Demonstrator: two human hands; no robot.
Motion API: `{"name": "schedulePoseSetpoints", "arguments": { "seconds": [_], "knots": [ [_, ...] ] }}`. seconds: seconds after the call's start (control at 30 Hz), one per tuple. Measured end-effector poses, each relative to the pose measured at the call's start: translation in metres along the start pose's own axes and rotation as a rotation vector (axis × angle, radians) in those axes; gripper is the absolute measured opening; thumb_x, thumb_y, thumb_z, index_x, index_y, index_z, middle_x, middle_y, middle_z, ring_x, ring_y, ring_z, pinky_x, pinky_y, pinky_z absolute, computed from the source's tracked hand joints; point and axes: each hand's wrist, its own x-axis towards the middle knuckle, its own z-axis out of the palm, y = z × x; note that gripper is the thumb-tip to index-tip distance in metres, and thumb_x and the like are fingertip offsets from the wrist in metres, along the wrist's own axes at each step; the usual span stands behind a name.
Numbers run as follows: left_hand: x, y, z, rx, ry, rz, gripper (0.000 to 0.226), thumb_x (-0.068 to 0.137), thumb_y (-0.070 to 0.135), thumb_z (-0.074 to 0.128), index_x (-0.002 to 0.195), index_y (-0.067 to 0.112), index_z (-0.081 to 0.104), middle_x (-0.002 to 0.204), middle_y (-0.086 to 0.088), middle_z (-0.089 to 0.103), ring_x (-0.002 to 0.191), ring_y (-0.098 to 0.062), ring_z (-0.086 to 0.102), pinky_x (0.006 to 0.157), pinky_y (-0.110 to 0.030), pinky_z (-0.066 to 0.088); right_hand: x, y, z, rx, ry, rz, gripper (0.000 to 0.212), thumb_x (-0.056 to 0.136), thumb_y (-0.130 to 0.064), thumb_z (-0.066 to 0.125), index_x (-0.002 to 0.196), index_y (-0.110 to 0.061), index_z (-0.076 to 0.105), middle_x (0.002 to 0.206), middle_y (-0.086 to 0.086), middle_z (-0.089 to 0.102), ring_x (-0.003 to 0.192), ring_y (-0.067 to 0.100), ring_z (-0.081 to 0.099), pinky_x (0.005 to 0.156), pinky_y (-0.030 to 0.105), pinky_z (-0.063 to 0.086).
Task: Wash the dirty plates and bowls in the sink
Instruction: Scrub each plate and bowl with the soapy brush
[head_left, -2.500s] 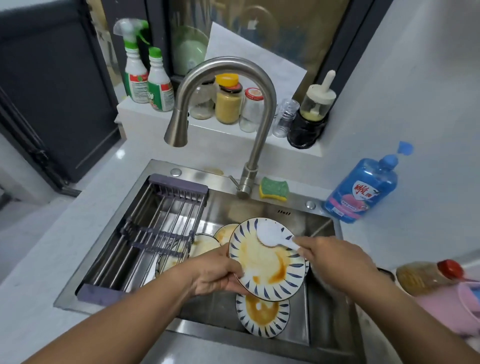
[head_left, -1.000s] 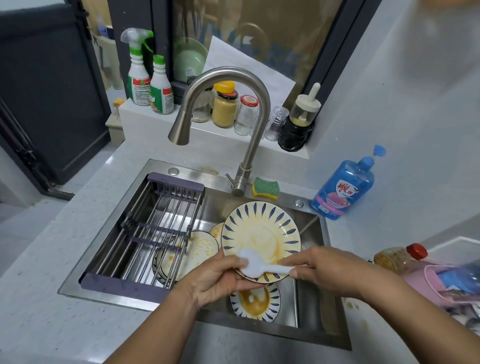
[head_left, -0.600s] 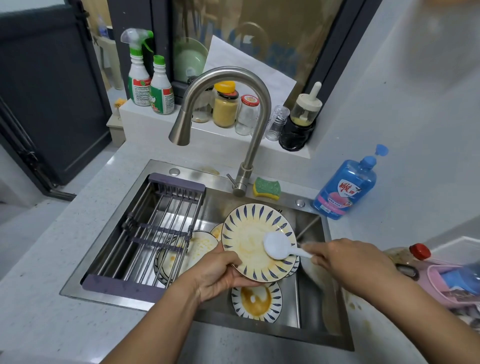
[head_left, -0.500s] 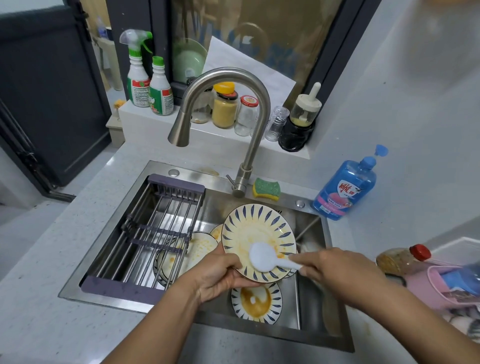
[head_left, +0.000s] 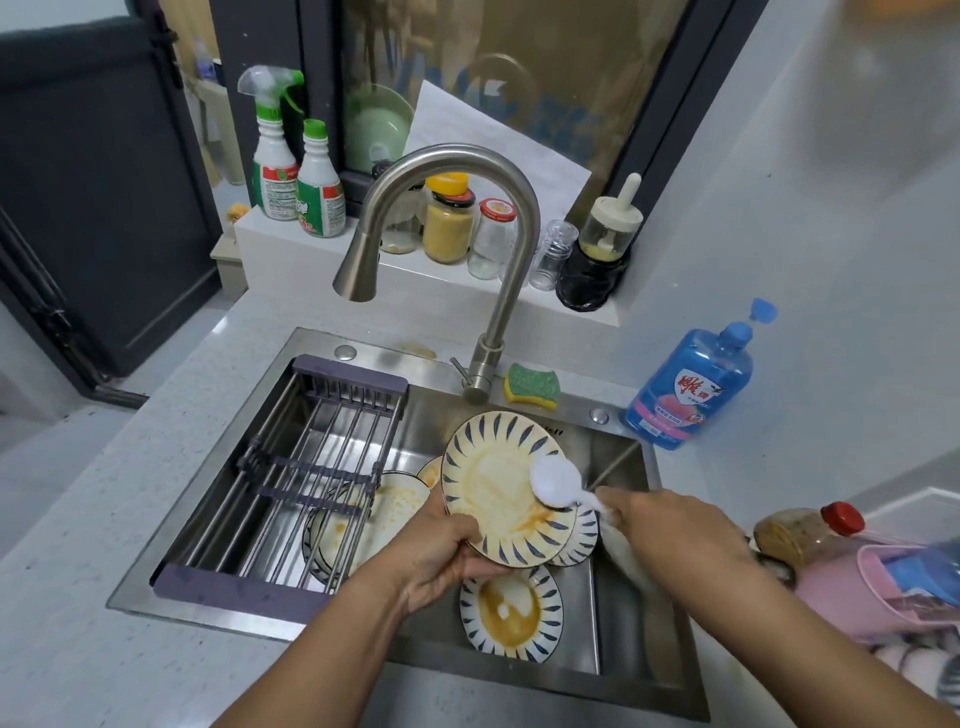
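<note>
While we look down from head height into a steel sink (head_left: 618, 597) set in a pale desk (head_left: 78, 545), our left hand (head_left: 436, 556) holds a blue-rimmed plate (head_left: 498, 483) tilted up over the middle of the basin, thumb on its lower left rim and the other fingers curled behind it, pinching the edge. Our right hand (head_left: 670, 525) is closed around the handle of a white round-headed brush (head_left: 555, 484), whose head presses on the right side of the plate's face. Orange-brown sauce smears that face, thickest near the lower rim; we judge the scrubbing to be only partly done.

Much remains inside the sink. Directly below the held plate, at the near wall of the basin, lies a small bowl (head_left: 511, 613) with a pool of orange residue. Just behind the held plate's right edge another patterned dish (head_left: 579, 540) peeks out. Toward the left of the basin, partly under a grey drying rack (head_left: 291, 467) that spans the sink's left half, rest more stained plates (head_left: 363, 519). The rack holds nothing, so we judge that no dish has yet been finished.

At the far edge of the sink stands the tap (head_left: 498, 291), with no water visibly running. Beside its base sits a green and yellow sponge (head_left: 532, 384), and beyond the sink's far right corner a blue soap bottle (head_left: 691, 384)
</note>
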Motion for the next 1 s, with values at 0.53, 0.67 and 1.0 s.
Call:
{"name": "schedulePoseSetpoints", "arguments": {
  "seconds": [0.53, 0.67, 1.0],
  "knots": [
    [-0.002, 0.018, 0.009, -0.186, 0.077, 0.003, 0.066, 0.101, 0.062, 0.029, 0.138, 0.013, 0.053, 0.125, -0.023, 0.07, 0.112, -0.045, 0.068, 0.082, -0.064, 0.058, 0.002, -0.012, -0.004, 1.214, 0.138, 0.094, 0.033, 0.098, -0.054, 0.056, 0.093, -0.024, 0.07, 0.059, -0.004, 0.051, 0.047, 0.013, 0.044, 0.048, 0.027, 0.038],
    [-0.001, 0.017, 0.009, -0.17, 0.071, -0.017, 0.068, 0.1, 0.064, 0.029, 0.138, 0.013, 0.054, 0.127, -0.023, 0.069, 0.115, -0.046, 0.066, 0.099, -0.071, 0.047, 0.016, -0.011, -0.001, 1.443, 0.174, 0.251, 0.037, 0.088, -0.045, 0.075, 0.096, -0.01, 0.069, 0.066, 0.003, 0.056, 0.044, 0.013, 0.044, 0.042, 0.025, 0.039],
    [-0.004, 0.034, 0.007, 0.547, 0.097, 0.228, 0.095, 0.079, 0.071, 0.066, 0.158, 0.042, 0.021, 0.158, 0.004, 0.043, 0.136, -0.019, 0.053, 0.108, -0.04, 0.046, 0.039, -0.021, 0.001, 1.836, -0.059, 0.379, 0.019, 0.094, -0.013, 0.059, 0.11, -0.003, 0.063, 0.059, 0.002, 0.053, 0.042, 0.009, 0.04, 0.034, 0.019, 0.034]
  ]
}}
